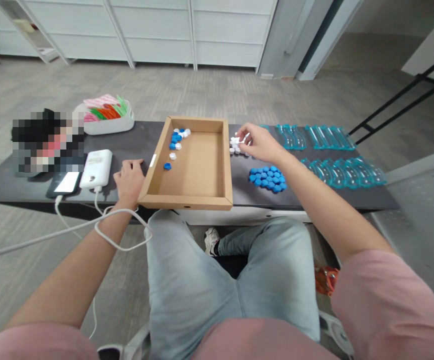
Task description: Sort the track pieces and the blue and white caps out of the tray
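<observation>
While left hand (130, 179) rests empty, right hand (257, 141), grip indeterminate, meets white hexagonal pieces (234, 145), presumably placed beside cardboard tray (198, 167) for easy reach.

Shallow brown cardboard tray (190, 201), open-topped; small blue and white pieces (177, 138) inside, bunched far left, a few straggling nearer; white pieces (234, 144) heaped just right of it; blue hexagonal pieces (267, 179) packed together farther right

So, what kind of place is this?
It looks like an office or workroom, maybe: grey carpet, white cabinets and a dark table with a cardboard tray on it.
</observation>
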Available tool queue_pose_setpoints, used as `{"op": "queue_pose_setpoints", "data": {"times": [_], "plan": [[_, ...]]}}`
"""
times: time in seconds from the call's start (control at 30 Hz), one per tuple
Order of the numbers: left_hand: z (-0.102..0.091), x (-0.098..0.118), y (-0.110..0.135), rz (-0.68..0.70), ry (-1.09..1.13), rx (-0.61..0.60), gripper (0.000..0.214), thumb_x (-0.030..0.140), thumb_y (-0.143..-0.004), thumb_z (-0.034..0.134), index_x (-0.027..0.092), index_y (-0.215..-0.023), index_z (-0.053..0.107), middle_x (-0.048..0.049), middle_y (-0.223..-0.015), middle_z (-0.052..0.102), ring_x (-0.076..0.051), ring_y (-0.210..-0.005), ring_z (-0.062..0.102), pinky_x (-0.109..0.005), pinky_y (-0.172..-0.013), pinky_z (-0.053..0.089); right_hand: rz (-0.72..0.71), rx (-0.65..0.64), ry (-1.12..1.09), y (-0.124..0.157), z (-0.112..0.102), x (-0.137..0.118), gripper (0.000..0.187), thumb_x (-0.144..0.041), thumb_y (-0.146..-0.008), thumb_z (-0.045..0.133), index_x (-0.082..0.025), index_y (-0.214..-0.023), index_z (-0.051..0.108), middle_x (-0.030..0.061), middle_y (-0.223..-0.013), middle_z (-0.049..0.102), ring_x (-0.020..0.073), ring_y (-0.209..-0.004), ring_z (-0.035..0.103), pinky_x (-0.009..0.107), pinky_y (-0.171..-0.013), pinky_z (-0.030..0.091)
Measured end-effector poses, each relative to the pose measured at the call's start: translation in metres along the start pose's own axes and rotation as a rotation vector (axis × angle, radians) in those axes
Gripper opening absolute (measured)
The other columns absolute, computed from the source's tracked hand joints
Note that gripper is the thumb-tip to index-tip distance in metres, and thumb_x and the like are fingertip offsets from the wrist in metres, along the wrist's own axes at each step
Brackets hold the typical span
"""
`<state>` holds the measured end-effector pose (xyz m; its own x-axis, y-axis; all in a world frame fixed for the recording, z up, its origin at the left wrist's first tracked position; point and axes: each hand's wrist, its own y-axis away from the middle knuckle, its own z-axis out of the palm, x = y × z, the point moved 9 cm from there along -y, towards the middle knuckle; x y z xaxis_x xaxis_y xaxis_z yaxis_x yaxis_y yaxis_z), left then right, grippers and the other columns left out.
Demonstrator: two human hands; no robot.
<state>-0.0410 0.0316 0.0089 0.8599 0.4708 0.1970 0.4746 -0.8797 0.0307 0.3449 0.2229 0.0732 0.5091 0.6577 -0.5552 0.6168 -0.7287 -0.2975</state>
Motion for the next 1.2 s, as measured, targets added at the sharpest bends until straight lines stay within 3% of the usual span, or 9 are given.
{"op": "queue_pose_setpoints", "data": {"times": [0.17,0.3,0.47,0.57,0.67,0.83,1.0,1.1,1.2], "plan": [[0.0,0.001,0.001,0.019,0.005,0.045,0.061,0.028,-0.117,0.039,0.008,-0.172,0.057,-0.0327,-0.171,0.055,-0.043,-0.157,0.06,-0.055,-0.13,0.04,-0.231,-0.301,0.107,-0.052,0.107,-0.109,0.028,-0.019,-0.094,0.072,-0.017,-0.121,0.075,0.0135,-0.123,0.08,0.029,-0.106,0.073,0.04,-0.098,0.055],[-0.001,0.002,0.002,0.005,0.012,0.087,0.062,0.028,-0.115,0.039,0.011,-0.171,0.061,-0.0323,-0.171,0.058,-0.043,-0.155,0.062,-0.056,-0.13,0.042,-0.223,-0.486,0.257,-0.08,0.186,-0.151,0.027,-0.022,-0.102,0.075,-0.011,-0.127,0.078,0.0179,-0.125,0.084,0.0307,-0.11,0.076,0.038,-0.096,0.055],[-0.001,0.003,0.003,0.012,0.015,0.105,0.063,0.03,-0.114,0.04,0.013,-0.171,0.062,-0.0304,-0.171,0.06,-0.043,-0.157,0.063,-0.056,-0.13,0.043,-0.28,-0.534,0.268,-0.072,0.215,-0.177,0.009,-0.024,-0.104,0.079,-0.017,-0.109,0.076,0.0158,-0.12,0.085,0.0268,-0.101,0.075,0.034,-0.082,0.049],[-0.003,0.003,0.004,0.009,0.02,0.107,0.063,0.032,-0.114,0.041,0.014,-0.17,0.062,-0.0302,-0.171,0.06,-0.044,-0.156,0.062,-0.056,-0.131,0.042,-0.302,-0.501,0.121,-0.052,0.194,-0.183,0.013,-0.014,-0.094,0.08,-0.021,-0.101,0.07,0.0069,-0.103,0.083,0.0227,-0.091,0.071,0.031,-0.078,0.046],[-0.004,0.004,0.005,0.009,0.027,0.089,0.064,0.032,-0.114,0.041,0.011,-0.171,0.06,-0.0308,-0.172,0.058,-0.044,-0.157,0.06,-0.056,-0.131,0.041,-0.255,-0.412,-0.036,-0.032,0.151,-0.171,0.014,-0.018,-0.092,0.078,-0.022,-0.098,0.065,0.002,-0.093,0.078,0.0203,-0.086,0.07,0.031,-0.079,0.046],[-0.005,0.004,0.005,0.007,0.048,0.033,0.067,0.033,-0.115,0.039,0.005,-0.173,0.056,-0.0332,-0.176,0.053,-0.046,-0.159,0.055,-0.058,-0.133,0.037,-0.155,-0.189,-0.132,0.024,0.043,-0.119,0.019,-0.033,-0.099,0.073,-0.023,-0.115,0.071,0.0022,-0.097,0.078,0.0202,-0.084,0.069,0.034,-0.083,0.053],[-0.005,0.006,0.005,0.008,0.044,0.029,0.066,0.032,-0.115,0.038,0.004,-0.172,0.055,-0.0344,-0.174,0.052,-0.045,-0.159,0.054,-0.059,-0.132,0.037,0.063,0.08,-0.02,0.131,-0.057,-0.046,0.022,-0.043,-0.105,0.068,-0.028,-0.116,0.079,0.0096,-0.111,0.084,0.0267,-0.092,0.073,0.047,-0.092,0.061],[-0.006,0.006,0.005,0.001,0.044,0.031,0.065,0.031,-0.115,0.037,0.005,-0.172,0.055,-0.0352,-0.174,0.052,-0.046,-0.16,0.054,-0.061,-0.132,0.038,0.23,0.193,-0.024,0.197,-0.079,-0.007,0.016,-0.045,-0.099,0.075,-0.032,-0.108,0.076,0.0106,-0.1,0.083,0.0327,-0.089,0.075,0.055,-0.089,0.063],[-0.005,0.006,0.005,-0.003,0.038,0.018,0.067,0.032,-0.116,0.035,0.005,-0.173,0.055,-0.0359,-0.175,0.051,-0.047,-0.162,0.053,-0.061,-0.134,0.037,0.316,0.272,-0.045,0.239,-0.075,0.016,0.02,-0.049,-0.093,0.083,-0.034,-0.103,0.073,0.0111,-0.101,0.083,0.0359,-0.09,0.076,0.06,-0.089,0.064]]}}
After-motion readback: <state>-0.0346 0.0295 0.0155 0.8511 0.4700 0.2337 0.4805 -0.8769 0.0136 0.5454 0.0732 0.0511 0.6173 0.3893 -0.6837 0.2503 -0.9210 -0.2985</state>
